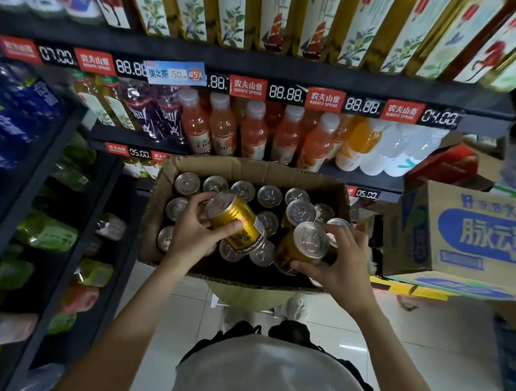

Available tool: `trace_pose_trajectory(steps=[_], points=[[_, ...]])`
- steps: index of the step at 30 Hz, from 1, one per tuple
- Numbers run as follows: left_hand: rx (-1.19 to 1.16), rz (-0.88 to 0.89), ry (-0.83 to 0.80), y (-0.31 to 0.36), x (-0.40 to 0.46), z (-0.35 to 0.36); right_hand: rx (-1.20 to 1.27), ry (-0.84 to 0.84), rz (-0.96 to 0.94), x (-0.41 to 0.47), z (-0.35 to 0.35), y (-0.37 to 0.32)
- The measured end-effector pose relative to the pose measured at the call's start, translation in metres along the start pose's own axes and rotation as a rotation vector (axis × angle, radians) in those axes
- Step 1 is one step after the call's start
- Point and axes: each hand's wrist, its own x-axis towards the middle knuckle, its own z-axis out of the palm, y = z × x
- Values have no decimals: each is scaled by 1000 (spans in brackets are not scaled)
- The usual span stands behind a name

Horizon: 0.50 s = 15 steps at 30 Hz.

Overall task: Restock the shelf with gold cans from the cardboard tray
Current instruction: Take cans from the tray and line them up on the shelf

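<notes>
An open cardboard tray (170, 166) sits in front of me at waist height, holding several gold cans with silver tops. My left hand (194, 236) grips one gold can (240, 222), lifted and tilted on its side above the others. My right hand (344, 263) is wrapped around a second gold can (303, 248), raised upright above the tray's right side. Another can (300, 212) stands slightly higher just behind it. The shelf (296, 71) faces me beyond the tray.
Shelves of orange, purple and clear drink bottles (254, 130) run behind the tray. A dark rack of blue and green packs (43, 232) stands at left. A cardboard box with blue print (477, 236) sits at right. White tiled floor (440, 360) lies below.
</notes>
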Motion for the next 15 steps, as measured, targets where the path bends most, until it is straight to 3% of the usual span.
trace_pose_trajectory(steps=[3, 5, 9, 15], points=[[-86, 26, -40, 21, 2, 0, 552, -140, 124, 5, -33, -24], [-104, 59, -40, 38, 1, 3, 761, -177, 140, 13, -47, -33], [-73, 217, -59, 84, 1, 8, 859, -127, 125, 37, -69, -50], [88, 564, 21, 188, 5, 8, 929, -131, -129, 88, -139, -98]])
